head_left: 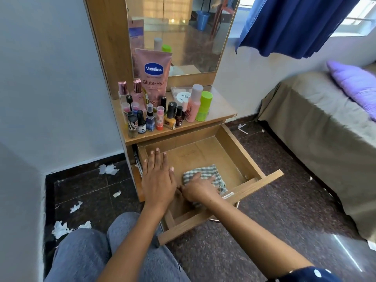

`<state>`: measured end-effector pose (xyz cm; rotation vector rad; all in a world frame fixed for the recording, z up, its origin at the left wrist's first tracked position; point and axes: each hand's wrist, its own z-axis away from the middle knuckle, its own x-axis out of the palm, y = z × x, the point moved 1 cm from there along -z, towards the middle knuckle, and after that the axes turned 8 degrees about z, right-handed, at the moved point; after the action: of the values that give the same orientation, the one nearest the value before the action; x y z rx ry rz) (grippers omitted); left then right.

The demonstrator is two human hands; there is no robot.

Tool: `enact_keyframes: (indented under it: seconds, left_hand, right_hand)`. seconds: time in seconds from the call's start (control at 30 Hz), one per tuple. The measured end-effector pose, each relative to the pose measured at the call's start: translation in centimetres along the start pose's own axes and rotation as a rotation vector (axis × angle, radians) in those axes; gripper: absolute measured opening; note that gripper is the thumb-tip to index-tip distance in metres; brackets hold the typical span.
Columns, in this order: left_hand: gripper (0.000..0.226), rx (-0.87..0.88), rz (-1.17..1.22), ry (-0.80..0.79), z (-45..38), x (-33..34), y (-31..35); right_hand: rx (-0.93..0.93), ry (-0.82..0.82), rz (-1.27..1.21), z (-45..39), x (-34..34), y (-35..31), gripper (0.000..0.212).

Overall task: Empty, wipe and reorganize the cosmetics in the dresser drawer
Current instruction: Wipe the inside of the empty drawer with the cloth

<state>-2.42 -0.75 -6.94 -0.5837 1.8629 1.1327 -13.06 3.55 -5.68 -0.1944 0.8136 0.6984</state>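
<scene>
The wooden dresser drawer [240, 151] is pulled out and holds only a green-and-white checked cloth [209, 173]. My right hand [198, 188] presses down on the cloth inside the drawer, near its front. My left hand [157, 176] lies flat with fingers spread on the drawer's left side. The cosmetics stand on the dresser top [221, 110]: a pink Vaseline tube [153, 72], several nail polish bottles [169, 119], small perfume bottles [137, 90], a pink bottle [193, 104] and a green bottle [204, 106].
A mirror [183, 31] rises behind the dresser top. Torn white paper scraps [61, 228] litter the dark floor at the left. A bed [317, 127] with a purple pillow [354, 84] is at the right, under a blue curtain [295, 25]. My knees in jeans [85, 253] are below.
</scene>
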Motion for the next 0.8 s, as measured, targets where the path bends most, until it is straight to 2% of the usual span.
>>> enact_keyframes:
  seconds: [0.1,0.23,0.37,0.63,0.8]
  left_hand:
    - [0.051,0.002,0.009,-0.011,0.1,0.0,0.0]
    - [0.051,-0.001,0.025,-0.019,0.2,-0.2,0.1]
    - [0.052,-0.006,0.040,-0.014,0.2,-0.3,0.1]
    - [0.052,-0.007,0.036,-0.007,0.3,0.0,-0.2]
    - [0.052,-0.003,0.023,-0.025,0.3,0.1,0.0]
  right_hand:
    - [-0.014,-0.006,-0.073,-1.2,-0.3,0.5,0.094]
    - [0.102,0.010,-0.136,-2.7,-1.6,1.9,0.102]
    - [0.131,0.057,-0.166,-4.1,-2.3,4.0,0.105]
    - [0.015,0.065,-0.008,-4.5,-3.0,5.5,0.098]
    - [-0.004,0.048,-0.010,-4.8,-3.2,5.9,0.096]
